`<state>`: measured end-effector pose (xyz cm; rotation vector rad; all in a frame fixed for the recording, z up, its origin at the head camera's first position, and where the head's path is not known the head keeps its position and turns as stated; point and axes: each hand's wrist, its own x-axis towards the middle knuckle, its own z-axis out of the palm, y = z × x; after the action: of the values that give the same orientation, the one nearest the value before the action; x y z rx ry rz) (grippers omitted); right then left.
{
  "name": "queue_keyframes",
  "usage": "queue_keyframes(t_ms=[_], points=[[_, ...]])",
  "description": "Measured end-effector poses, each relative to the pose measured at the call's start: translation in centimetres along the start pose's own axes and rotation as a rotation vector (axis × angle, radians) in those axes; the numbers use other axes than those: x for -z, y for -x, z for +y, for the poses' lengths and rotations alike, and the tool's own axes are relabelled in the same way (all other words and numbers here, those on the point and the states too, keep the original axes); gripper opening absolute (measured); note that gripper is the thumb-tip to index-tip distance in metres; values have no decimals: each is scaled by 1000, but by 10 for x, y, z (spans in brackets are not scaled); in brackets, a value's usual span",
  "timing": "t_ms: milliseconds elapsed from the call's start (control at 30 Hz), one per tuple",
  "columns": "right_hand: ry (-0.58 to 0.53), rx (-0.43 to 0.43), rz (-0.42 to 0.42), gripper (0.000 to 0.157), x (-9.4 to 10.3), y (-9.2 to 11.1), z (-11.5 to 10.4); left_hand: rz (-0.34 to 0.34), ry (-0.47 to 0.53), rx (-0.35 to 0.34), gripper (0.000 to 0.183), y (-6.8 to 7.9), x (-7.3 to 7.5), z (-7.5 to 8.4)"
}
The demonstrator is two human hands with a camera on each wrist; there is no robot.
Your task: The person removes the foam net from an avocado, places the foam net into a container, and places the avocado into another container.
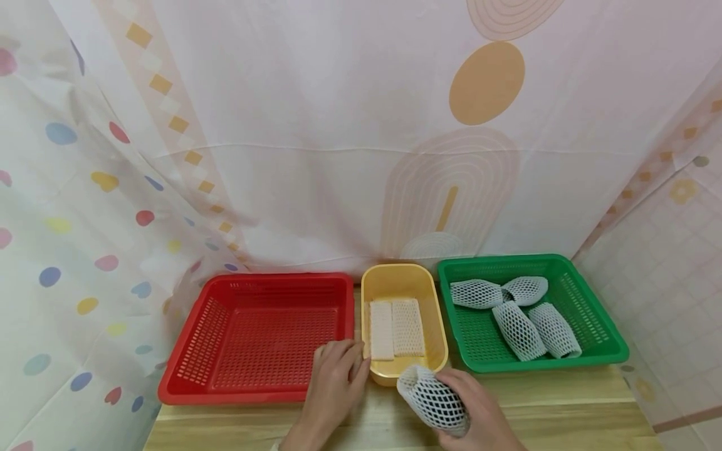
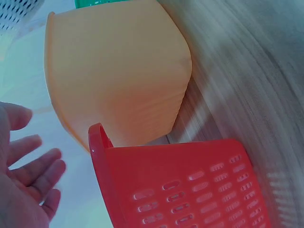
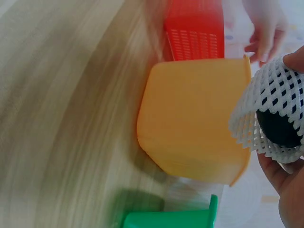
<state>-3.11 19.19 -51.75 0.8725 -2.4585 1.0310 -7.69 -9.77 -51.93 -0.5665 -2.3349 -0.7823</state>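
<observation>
My right hand [image 1: 478, 410] grips a white foam net sleeve [image 1: 434, 401] with a dark, smooth, rounded item [image 3: 280, 129] inside it, held in front of the yellow tub [image 1: 397, 279]. The dark item shows at the sleeve's open end in the right wrist view; what kind it is, I cannot tell. My left hand [image 1: 334, 381] is near the tub's left front corner, over the red basket's edge, its fingers loosely bent with nothing in them. Two flat foam net sleeves, one [image 1: 381, 331] beside the other [image 1: 408, 327], lie in the tub.
To the left stands a red basket [image 1: 276, 338] with a bare slotted floor. A green basket [image 1: 479, 363] on the right contains several sleeved items [image 1: 519, 331]. All stand on a wooden table [image 1: 564, 407], with a patterned curtain [image 1: 316, 207] behind.
</observation>
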Motion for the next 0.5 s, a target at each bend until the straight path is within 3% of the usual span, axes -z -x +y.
queue_keyframes(t_ms=[133, 267, 500], points=[[18, 41, -40, 93, -5, 3, 2, 51, 56, -81, 23, 4, 4, 3], [28, 63, -64, 93, -10, 6, 3, 51, 130, -149, 19, 13, 9, 8], [53, 131, -84, 95, -20, 11, 11, 90, 231, -286, 25, 39, 3, 8]])
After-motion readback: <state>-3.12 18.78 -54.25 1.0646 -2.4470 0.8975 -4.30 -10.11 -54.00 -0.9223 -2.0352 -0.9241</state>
